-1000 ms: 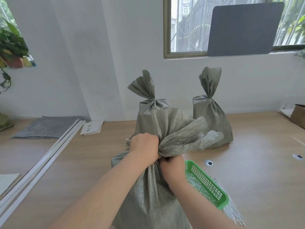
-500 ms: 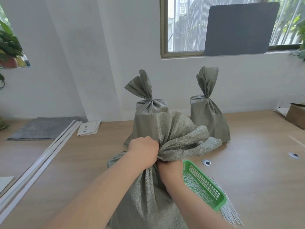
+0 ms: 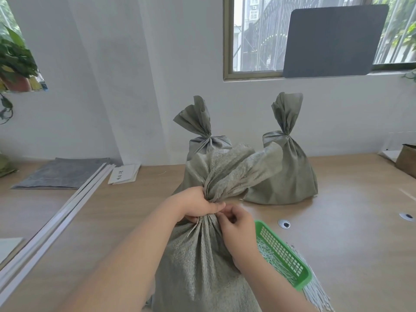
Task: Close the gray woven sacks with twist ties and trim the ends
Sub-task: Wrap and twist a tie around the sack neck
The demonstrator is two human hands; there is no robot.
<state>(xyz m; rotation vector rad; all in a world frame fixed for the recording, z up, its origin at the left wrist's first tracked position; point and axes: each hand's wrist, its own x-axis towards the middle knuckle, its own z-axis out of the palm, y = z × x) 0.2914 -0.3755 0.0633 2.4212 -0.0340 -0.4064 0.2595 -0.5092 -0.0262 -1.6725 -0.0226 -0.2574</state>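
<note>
Gripping the near sack (image 3: 198, 255) by its gathered neck for tying, the left hand (image 3: 195, 204) steadies it while the right hand (image 3: 236, 225), fingers (image 3: 227, 218) curled, hold unclear, must next wind and twist.

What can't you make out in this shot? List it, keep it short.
Head view, the only one:
1. What the right hand pinches at the neck of the near sack: hidden by its own curled fingers and the left hand.
2. Near sack's base: cut off by the bottom edge.
3. Writing on the paper: too small to read.
4. Box: cut off by the right edge.
</note>
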